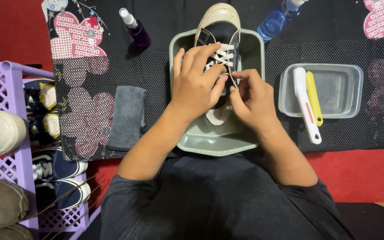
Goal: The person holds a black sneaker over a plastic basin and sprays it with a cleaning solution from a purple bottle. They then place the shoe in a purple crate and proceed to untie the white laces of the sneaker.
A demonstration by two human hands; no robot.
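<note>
Inside the grey basin (250, 49) stands a dark sneaker (218, 26), toe away from us. Our left hand (196, 82) lies over its white laces (221, 55), fingers loosely curled; our right hand (252, 95) pinches a lace. Beside lie a grey cloth (127, 118) and a brush tray (338, 91).

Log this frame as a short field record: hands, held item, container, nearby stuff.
left hand: on the shoe, fingers over the white laces
right hand: pinching a lace near the shoe's tongue
shoe: dark sneaker, toe pointing away, in grey basin
tray: holds white brush and yellow tool
cloth: grey, left of basin
bottles: purple, blue
rack: purple, with shoes
</note>
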